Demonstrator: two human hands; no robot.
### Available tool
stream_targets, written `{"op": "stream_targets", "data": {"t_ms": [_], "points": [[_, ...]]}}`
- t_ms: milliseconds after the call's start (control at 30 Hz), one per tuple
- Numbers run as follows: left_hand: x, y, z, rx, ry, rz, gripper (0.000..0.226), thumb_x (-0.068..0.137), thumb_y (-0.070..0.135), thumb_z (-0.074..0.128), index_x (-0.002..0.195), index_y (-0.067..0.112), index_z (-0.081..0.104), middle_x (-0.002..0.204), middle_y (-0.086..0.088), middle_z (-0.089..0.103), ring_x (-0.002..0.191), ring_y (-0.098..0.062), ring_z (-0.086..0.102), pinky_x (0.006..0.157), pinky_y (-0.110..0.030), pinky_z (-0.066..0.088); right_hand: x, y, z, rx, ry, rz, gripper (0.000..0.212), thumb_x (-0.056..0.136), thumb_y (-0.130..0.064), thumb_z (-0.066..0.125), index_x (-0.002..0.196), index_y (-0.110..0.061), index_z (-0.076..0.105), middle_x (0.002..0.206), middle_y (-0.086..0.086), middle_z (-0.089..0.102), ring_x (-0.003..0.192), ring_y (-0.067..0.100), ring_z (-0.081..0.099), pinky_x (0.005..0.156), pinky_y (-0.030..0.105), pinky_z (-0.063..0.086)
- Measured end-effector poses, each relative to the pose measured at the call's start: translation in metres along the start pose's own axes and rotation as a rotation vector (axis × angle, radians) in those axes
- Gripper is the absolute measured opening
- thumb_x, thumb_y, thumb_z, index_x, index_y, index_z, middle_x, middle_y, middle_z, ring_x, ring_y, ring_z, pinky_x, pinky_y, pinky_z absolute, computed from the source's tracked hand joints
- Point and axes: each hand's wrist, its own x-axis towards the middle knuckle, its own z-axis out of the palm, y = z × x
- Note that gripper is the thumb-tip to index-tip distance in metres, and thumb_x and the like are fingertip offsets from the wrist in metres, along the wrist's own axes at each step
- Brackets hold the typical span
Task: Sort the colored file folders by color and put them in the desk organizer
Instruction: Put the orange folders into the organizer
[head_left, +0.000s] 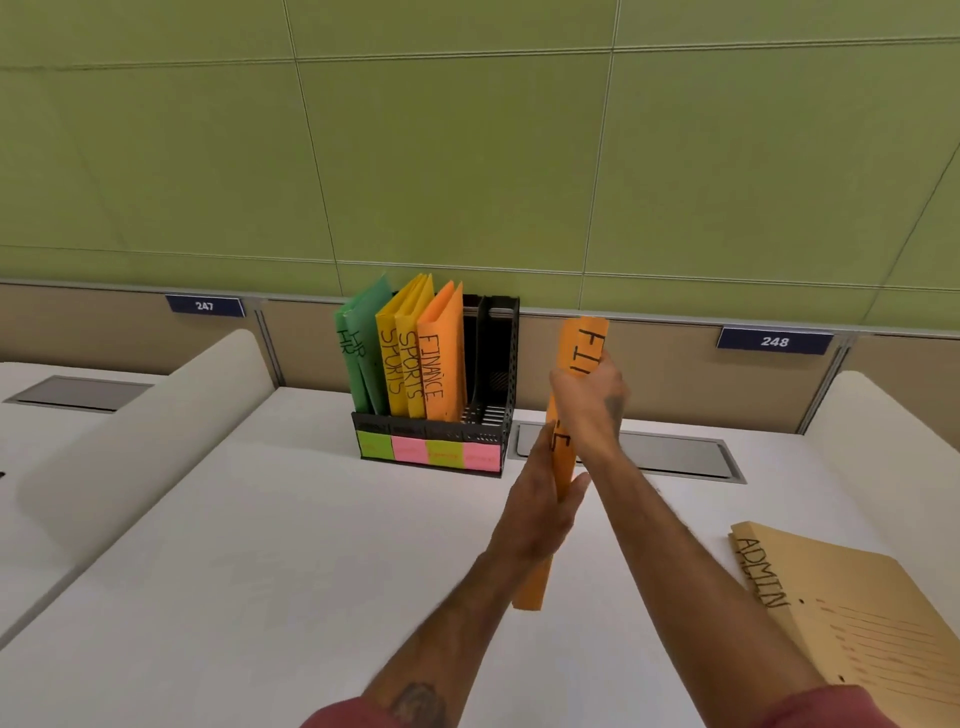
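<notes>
Forearms nearest us: both ours, reaching from the bottom edge toward the desk organizer (434, 415), maroon sleeves just showing.
Left hand (540, 512): we have it flat against the lower half of the orange folder (563, 452), fingers pressed along its face, steadying more than gripping.
Right hand (589, 402): we are clamped over the folder's upper half, fingers wrapped round its edge, part of the lettering covered.
Hands together or apart: close together, both on the one folder, left below, right above.
Where the folder is: upright and slightly tilted, in the air just right of the organizer, clear of the desk.
How it will handle: we judge it light, thin card, likely to bow if held by one corner, so two hands along the long edge suit it; the smooth face may slip.
Where to hold next: by the top edge, we think, so the bottom can drop into a slot.
Organizer, left to right: green folders (363, 353) marked "HR", yellow folders (402, 353) marked "SPORTS", an orange one (441, 358) marked "FINANCE", then an empty slot at the right end.
Likely home: beside the "FINANCE" folder, by colour.
Writing on our folder: "FI" above the right hand, "E" below it; the rest hidden.
Sticky tags on the organizer's front: green and pink, wording too small to read.
Wall plates behind the organizer: "247" to its left, "248" (774, 341) to its right.
Tan folder (852, 618): flat on the desk well right of the organizer, reading "ADMIN".
</notes>
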Motion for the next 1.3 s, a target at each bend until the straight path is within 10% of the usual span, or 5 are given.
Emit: {"op": "stream_targets", "data": {"t_ms": [233,600,1000,1300], "points": [[0.023,-0.038,-0.094,0.062,-0.041,0.073,0.075,0.095,0.064,0.042,0.157,0.031,0.015,0.161,0.003,0.028,0.146,-0.016,0.03,0.113,-0.044,0.032,-0.017,-0.022,0.054,0.032,0.02,-0.033,0.023,0.086,-0.006,0.059,0.071,-0.02,0.047,0.064,-0.004,0.049,0.056,0.011,0.044,0.054,0.025,0.038],[0.142,-0.093,-0.225,0.744,-0.026,0.215,0.075,0.095,0.045,0.057,0.155,0.019,0.02,0.164,-0.005,0.018,0.152,-0.025,0.009,0.123,-0.051,0.012,-0.003,-0.071,0.13,0.117,0.157,-0.203,0.02,0.089,-0.013,0.065,0.075,-0.02,0.052,0.066,-0.007,0.054,0.054,0.006,0.05,0.049,0.014,0.039],[0.242,-0.122,-0.235,0.993,-0.181,0.216,0.098,0.09,0.043,0.063,0.157,0.029,-0.007,0.166,-0.008,-0.009,0.152,-0.03,-0.014,0.119,-0.057,-0.002,0.073,-0.088,0.191,0.156,0.278,-0.379,0.026,0.085,-0.008,0.067,0.074,-0.024,0.049,0.062,-0.014,0.049,0.05,-0.003,0.05,0.049,0.007,0.039],[0.263,-0.163,-0.23,1.082,-0.086,0.274,0.093,0.08,0.043,0.067,0.155,0.034,0.012,0.165,-0.008,0.006,0.152,-0.032,-0.002,0.12,-0.061,-0.001,0.122,-0.063,0.241,0.16,0.299,-0.424,0.028,0.084,-0.007,0.066,0.072,-0.026,0.049,0.058,-0.015,0.046,0.049,-0.005,0.047,0.049,0.009,0.036]]}}
